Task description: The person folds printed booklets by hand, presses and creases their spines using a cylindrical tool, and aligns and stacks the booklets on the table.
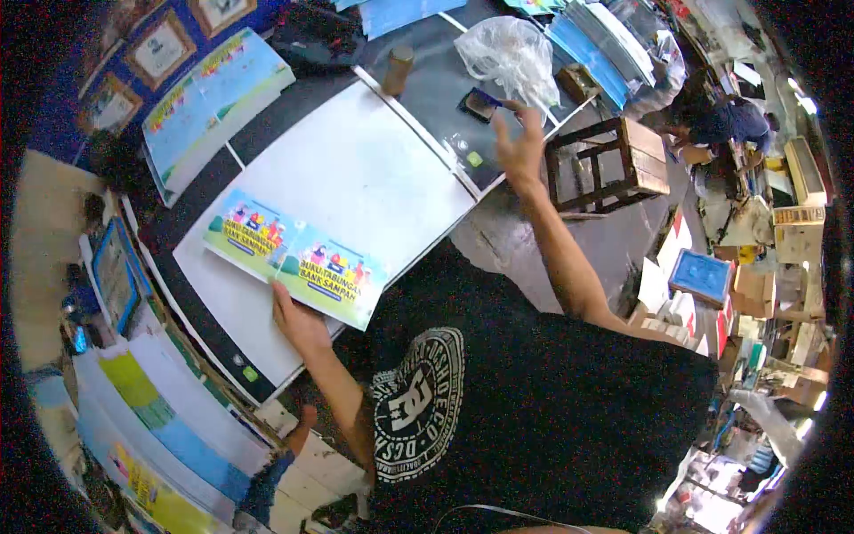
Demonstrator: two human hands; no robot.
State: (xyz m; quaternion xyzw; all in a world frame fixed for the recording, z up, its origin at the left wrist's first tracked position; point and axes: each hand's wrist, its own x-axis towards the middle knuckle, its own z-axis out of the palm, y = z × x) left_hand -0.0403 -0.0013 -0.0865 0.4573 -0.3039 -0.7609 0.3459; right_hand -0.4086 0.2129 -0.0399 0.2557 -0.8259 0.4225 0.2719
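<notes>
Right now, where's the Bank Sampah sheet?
Head view, left of centre: the sheet is over the white surface, left hand at its lower edge.

The person wears a black T-shirt [551, 392] with a round white print [411, 402], lettering circling a logo; left hand [301, 325] and right hand [520, 153] are bare.

Left forearm [344, 384] is angled forward from the torso; left hand [301, 327] is held close in – thumb pointed ahead, other fingers mostly hidden. Right forearm [567, 254] is stretched much further out, elbow bent; right hand [519, 153] is raised – fingers parted, loosely curled. Hands are set well apart.
</notes>
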